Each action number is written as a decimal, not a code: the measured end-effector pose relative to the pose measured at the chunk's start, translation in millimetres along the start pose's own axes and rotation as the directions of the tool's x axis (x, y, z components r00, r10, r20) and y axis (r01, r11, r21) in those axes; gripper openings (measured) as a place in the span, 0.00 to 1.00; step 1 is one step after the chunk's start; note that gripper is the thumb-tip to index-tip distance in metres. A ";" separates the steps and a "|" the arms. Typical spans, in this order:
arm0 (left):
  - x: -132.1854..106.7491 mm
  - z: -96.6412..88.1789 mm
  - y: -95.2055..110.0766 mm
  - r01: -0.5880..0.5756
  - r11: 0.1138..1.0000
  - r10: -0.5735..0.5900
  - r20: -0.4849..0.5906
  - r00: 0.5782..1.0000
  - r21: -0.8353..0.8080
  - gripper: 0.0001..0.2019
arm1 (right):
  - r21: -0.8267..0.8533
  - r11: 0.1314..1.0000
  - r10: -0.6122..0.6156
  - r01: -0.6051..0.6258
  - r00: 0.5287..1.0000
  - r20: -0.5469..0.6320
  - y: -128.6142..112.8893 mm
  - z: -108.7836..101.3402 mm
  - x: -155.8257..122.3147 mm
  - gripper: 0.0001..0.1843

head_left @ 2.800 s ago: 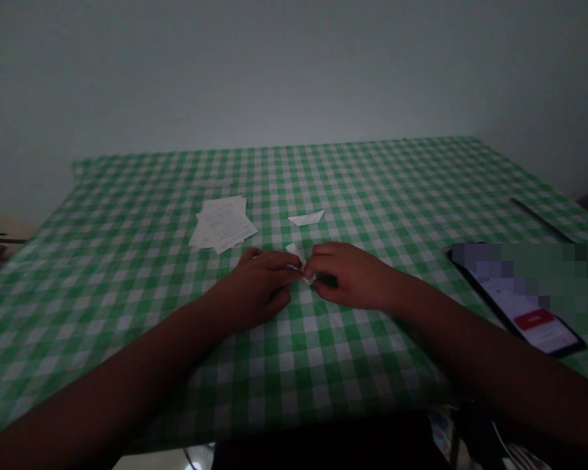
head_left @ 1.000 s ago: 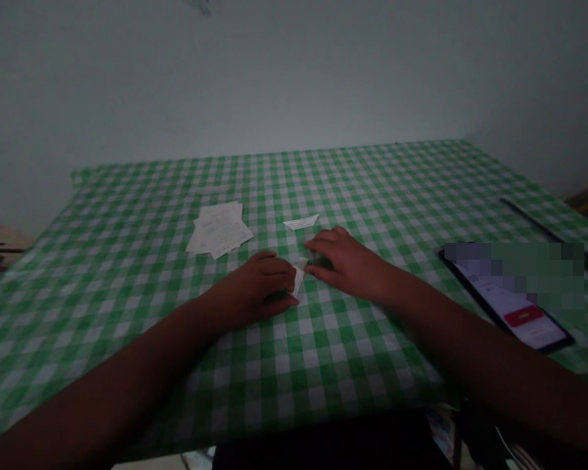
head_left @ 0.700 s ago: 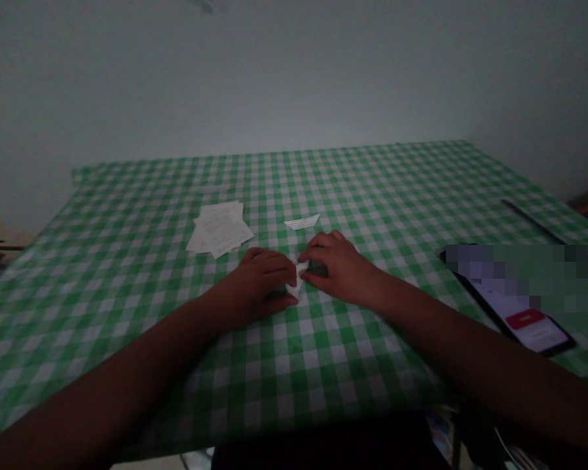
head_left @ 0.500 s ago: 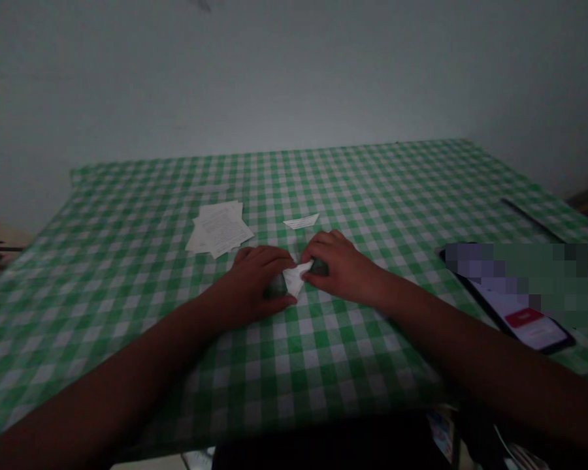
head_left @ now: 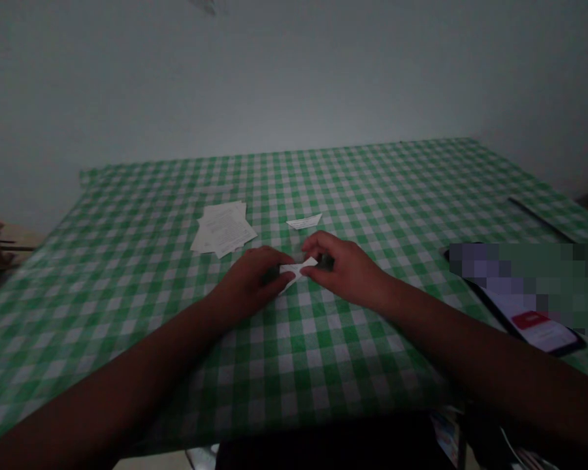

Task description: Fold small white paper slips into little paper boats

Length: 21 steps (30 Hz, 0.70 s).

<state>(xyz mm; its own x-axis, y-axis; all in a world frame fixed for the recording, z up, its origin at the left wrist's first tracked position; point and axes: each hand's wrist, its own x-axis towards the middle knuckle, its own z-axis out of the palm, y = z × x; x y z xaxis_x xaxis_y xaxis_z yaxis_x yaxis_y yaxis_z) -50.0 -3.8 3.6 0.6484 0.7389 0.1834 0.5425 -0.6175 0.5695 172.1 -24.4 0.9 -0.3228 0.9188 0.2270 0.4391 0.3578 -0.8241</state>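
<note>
A small folded white paper piece (head_left: 296, 269) lies between my two hands on the green checked tablecloth (head_left: 323, 352), near the table's middle. My left hand (head_left: 253, 277) pinches its left end with curled fingers. My right hand (head_left: 343, 265) grips its right end between thumb and fingers. Both hands rest low on the cloth. Part of the paper is hidden under my fingers.
A small stack of white printed sheets (head_left: 222, 229) lies behind my left hand. A folded white paper slip (head_left: 304, 222) sits just beyond my right hand. A lit phone (head_left: 529, 313) lies at the right, with a dark strip (head_left: 543, 219) past it.
The folded paper has been turned and flattened out between my hands, now lying more sideways. My hands stayed close together at the same spot; the view shifted slightly.
</note>
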 end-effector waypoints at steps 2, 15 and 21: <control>-0.2 -2.4 2.1 0.061 0.997 -0.062 -0.033 0.997 -0.057 0.11 | 0.102 0.991 0.097 -0.092 0.994 -0.045 -0.1 0.4 0.6 0.11; -1.5 0.1 5.7 0.327 0.875 -0.413 -0.198 0.889 -0.357 0.13 | 0.615 0.765 0.365 -0.191 0.915 -0.171 -0.9 0.6 6.7 0.09; -2.3 1.0 14.0 0.302 0.875 -0.426 -0.305 0.851 -0.379 0.10 | 0.600 0.780 0.379 -0.178 0.897 -0.226 -4.1 8.9 5.0 0.08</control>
<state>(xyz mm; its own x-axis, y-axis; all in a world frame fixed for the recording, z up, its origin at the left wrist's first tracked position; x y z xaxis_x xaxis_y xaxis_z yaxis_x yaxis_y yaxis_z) -43.4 -14.4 10.4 0.1576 0.9748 0.1579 0.4680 -0.2145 0.8573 161.2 -22.8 0.8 0.0663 0.9978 0.0085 -0.1028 0.0154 -0.9946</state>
